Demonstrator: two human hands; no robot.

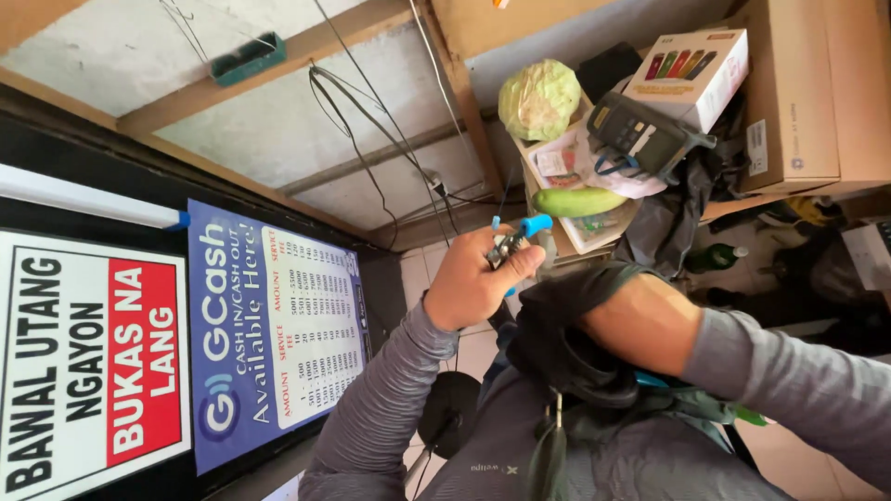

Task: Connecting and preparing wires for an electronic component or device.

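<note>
My left hand (469, 283) is closed around a small hand tool with blue handles (520, 238), held up in the middle of the view. The tool's blue tips stick out past my fingers. My right forearm (645, 320), its grey sleeve pushed up, reaches into a black pouch (557, 348) at my waist. That hand is hidden inside the pouch. A thin cable runs from the ceiling down to the tool.
Behind the tool a shelf holds a green cabbage-like bundle (540, 97), a long green fruit (577, 200), a grey handheld meter (640, 134), a white box (691, 70) and a large cardboard box (807, 88). Printed signs (269, 325) hang at left. Black cables (371, 121) cross the wooden beams.
</note>
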